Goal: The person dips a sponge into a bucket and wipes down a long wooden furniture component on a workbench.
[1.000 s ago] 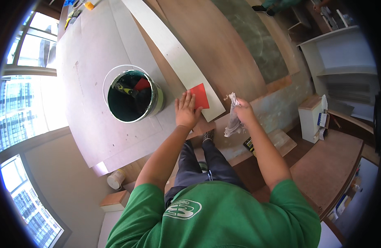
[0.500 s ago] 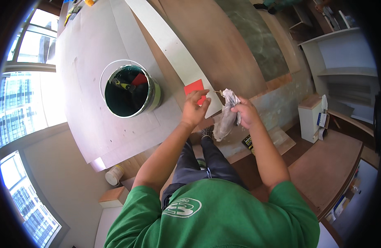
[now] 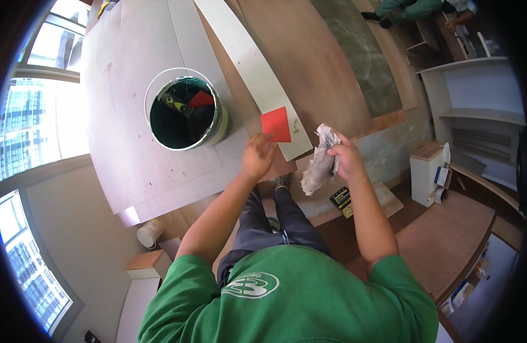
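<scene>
A limp, whitish plastic bag (image 3: 317,170) with a crumpled upper end hangs from my right hand (image 3: 346,157), whose fingers close around that end. What fills the bag I cannot make out. My left hand (image 3: 259,155) holds nothing; its slightly blurred fingers are loosely bent and apart, close to the lower left corner of a flat red card (image 3: 276,124). That card lies on the near end of a long white board (image 3: 249,68). Beside it on the board is a small yellowish strand (image 3: 296,127).
Left of the board, a bucket (image 3: 222,127) stands on a grey-covered table (image 3: 132,63), with a yellow-green-handled tool (image 3: 173,104) and a red piece (image 3: 201,99) inside. A black-and-yellow box (image 3: 342,201) lies below my right hand. A person (image 3: 403,11) is at the far right.
My left hand has come off the red card toward me, leaving it on the board. The yellowish strand, earlier near the bag's top, now lies on the board. My right hand keeps the bag.
</scene>
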A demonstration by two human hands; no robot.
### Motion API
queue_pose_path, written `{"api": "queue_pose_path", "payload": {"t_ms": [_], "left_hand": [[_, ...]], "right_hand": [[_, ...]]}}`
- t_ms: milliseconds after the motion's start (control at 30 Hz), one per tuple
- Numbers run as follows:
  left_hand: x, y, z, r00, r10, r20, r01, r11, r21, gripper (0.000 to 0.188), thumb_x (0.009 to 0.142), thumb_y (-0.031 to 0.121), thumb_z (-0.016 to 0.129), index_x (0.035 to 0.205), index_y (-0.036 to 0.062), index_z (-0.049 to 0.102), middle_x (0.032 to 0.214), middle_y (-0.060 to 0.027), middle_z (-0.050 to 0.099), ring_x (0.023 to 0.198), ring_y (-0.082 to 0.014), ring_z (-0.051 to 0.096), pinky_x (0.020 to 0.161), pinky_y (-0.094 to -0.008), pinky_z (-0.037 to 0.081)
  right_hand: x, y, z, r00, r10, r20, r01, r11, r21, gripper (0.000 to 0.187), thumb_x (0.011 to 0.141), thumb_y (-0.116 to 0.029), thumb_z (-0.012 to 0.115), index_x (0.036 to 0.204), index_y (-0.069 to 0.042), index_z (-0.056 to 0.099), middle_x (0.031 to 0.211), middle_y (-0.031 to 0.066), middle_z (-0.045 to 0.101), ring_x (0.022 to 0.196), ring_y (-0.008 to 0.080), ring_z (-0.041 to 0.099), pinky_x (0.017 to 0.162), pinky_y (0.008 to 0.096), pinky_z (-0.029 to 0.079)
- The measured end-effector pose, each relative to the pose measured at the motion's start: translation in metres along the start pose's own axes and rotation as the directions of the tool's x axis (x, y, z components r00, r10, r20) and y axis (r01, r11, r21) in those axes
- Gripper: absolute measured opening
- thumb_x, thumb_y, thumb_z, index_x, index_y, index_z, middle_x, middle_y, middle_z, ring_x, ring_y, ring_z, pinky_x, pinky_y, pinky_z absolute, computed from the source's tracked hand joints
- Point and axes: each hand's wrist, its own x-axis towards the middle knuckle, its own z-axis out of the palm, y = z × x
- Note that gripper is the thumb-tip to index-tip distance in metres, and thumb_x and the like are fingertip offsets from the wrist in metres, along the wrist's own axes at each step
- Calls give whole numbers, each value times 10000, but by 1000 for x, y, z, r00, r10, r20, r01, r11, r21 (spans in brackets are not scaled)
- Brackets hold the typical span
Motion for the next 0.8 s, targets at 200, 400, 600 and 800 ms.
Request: {"api": "queue_pose_path", "payload": {"t_ms": [200,400,600,800], "left_hand": [[-79,-12,-35,979,-131,159,139,989,-45,282,899,222,691,1131,62,697,986,-166,707,876,-338,669,829,-418,533],[-152,-27,-107,804,-504,317,484,863,145,311,917,292,680,1137,74,705,892,-159,733,837,-294,717,773,-386,553],[-236,-104,-148,681,-702,210,646,711,278,398,902,371,685,1156,64,702,946,-185,742,891,-299,726,822,-386,559],[-342,-174,-164,487,-855,178,778,518,356,443,890,395,692,1176,57,704,1048,-196,738,999,-317,714,891,-390,551]], "right_hand": [[13,-16,-20,994,-24,-107,32,997,74,638,743,85,490,1376,31,540,1179,139,659,1033,245,658,924,362,545],[78,-52,-8,973,-144,-180,135,989,-62,431,826,57,518,1249,25,599,1097,124,661,1018,248,657,913,373,548],[149,-50,22,985,-104,-140,136,959,248,411,887,-47,634,1290,-2,567,1118,126,649,1003,247,645,911,403,534],[142,28,-24,993,-99,-62,1,539,-843,451,829,-207,777,1240,-92,630,1118,86,646,1061,232,587,843,372,512]]}}
